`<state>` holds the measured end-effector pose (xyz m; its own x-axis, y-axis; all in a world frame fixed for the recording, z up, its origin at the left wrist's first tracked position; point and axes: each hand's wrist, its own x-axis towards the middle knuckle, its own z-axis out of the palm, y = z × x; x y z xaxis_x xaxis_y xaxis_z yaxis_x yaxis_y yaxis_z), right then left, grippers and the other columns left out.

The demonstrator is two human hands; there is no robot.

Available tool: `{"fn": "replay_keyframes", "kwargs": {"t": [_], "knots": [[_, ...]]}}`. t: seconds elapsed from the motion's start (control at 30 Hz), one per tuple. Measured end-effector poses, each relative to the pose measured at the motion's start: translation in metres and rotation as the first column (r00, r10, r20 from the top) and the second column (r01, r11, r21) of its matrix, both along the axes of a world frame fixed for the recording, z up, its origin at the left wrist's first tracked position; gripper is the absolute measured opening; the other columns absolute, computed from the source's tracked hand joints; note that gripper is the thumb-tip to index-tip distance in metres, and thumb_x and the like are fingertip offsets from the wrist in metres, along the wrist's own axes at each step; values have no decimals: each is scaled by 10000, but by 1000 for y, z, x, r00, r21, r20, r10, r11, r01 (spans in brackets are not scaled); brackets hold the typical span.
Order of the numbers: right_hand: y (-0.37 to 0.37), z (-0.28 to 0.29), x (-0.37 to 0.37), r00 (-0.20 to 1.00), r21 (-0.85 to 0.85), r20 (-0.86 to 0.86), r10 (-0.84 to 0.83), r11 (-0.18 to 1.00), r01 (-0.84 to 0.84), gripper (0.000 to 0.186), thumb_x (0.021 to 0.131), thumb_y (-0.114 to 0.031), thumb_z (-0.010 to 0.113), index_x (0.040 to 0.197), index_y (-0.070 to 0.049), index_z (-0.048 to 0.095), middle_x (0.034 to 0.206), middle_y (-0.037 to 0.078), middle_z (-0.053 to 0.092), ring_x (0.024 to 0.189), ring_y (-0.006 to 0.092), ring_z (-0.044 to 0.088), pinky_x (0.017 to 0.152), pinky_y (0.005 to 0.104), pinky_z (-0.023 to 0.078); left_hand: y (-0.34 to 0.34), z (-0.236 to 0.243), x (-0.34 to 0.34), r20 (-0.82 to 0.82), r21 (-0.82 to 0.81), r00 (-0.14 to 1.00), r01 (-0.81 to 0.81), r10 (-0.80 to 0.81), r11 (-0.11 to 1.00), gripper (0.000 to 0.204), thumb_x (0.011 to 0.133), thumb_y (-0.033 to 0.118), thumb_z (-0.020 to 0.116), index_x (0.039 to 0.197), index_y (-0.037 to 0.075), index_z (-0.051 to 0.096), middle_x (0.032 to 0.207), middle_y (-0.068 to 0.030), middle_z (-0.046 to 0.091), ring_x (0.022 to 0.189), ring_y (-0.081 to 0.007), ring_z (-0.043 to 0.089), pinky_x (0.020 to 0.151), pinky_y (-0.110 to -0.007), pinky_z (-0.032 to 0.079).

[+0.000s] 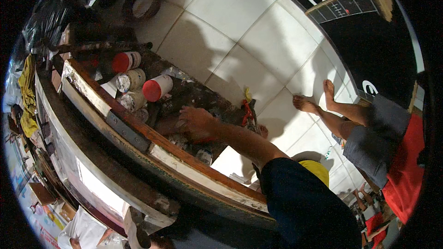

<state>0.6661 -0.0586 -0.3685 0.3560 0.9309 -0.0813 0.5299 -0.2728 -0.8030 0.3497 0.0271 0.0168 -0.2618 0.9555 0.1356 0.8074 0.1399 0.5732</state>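
My right hand (199,122) reaches down over a dark, paint-stained low shelf (184,92), its arm in a dark sleeve. Its fingers look apart and slightly curled, with nothing visible in them. Just beyond it lies a white jar with a red lid (151,91). Another red-lidded jar (121,62) and white, paint-smeared jars (130,80) lie further back. Under the forearm a small clear container (204,157) shows in part. Shadow hides much of the shelf below the hand. A skin-toned patch at the bottom edge may be my left hand; its fingers cannot be made out.
A worn wooden table edge (184,163) runs diagonally between me and the shelf. Someone in grey shorts (374,138) and a red top stands barefoot on white tiles (249,69) at the right. A yellow rounded object (316,170) is beside my sleeve; a yellow cloth (27,92) hangs far left.
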Motion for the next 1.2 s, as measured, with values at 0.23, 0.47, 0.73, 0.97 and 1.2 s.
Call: {"fn": "replay_keyframes", "kwargs": {"t": [0.23, 0.47, 0.73, 0.97, 1.2], "knots": [[13, 45, 46, 976, -267, -215, 36, 959, -94, 596, 927, -358, 714, 1433, -87, 554, 1372, 163, 591, 1374, 324, 507, 1079, 471, 504, 3, 6, -2, 13, 6, 1000, -13, 13, 1000, 531, 1016, 359, 568, 1410, 7, 510, 1361, -185, 609, 1185, -347, 617, 1020, -472, 509], [4, -10, 19, 985, -220, 137, -105, 966, 134, 773, 926, -405, 707, 1545, -42, 419, 1526, 243, 469, 1454, 369, 433, 1172, 491, 411, -11, 4, -10, 92, 4, 996, -4, 4, 1000, 549, 999, 356, 597, 1411, 6, 505, 1347, -187, 617, 1165, -350, 629, 1007, -473, 516], [-147, 119, 124, 754, -340, -230, -615, 777, 530, 442, 992, -339, 696, 1304, -26, 695, 1250, 151, 734, 1136, 287, 689, 1020, 398, 520, -12, -3, 30, 361, -74, 911, -185, 200, 980, 535, 991, 369, 606, 1355, -19, 545, 1285, -207, 649, 1069, -355, 675, 884, -458, 578], [-117, 415, 71, 785, 435, -44, -618, 696, 572, 285, 928, -233, 737, 1097, -9, 684, 1011, 115, 691, 1015, 277, 641, 938, 412, 500, -19, 1, 58, 694, -86, 705, -120, 146, 989, 683, 1078, 555, 437, 1195, -99, 596, 924, -214, 704, 642, -297, 708, 559, -393, 622], [11, 501, -54, 763, 220, 621, 180, 894, -391, 493, 795, -295, 831, 1200, -64, 671, 1007, 98, 658, 968, 298, 624, 888, 458, 466, -14, 23, 45, 812, -309, 555, 144, 182, 940, 576, 1100, 487, 425, 1064, -75, 547, 775, -204, 688, 568, -287, 709, 511, -382, 605]]}}
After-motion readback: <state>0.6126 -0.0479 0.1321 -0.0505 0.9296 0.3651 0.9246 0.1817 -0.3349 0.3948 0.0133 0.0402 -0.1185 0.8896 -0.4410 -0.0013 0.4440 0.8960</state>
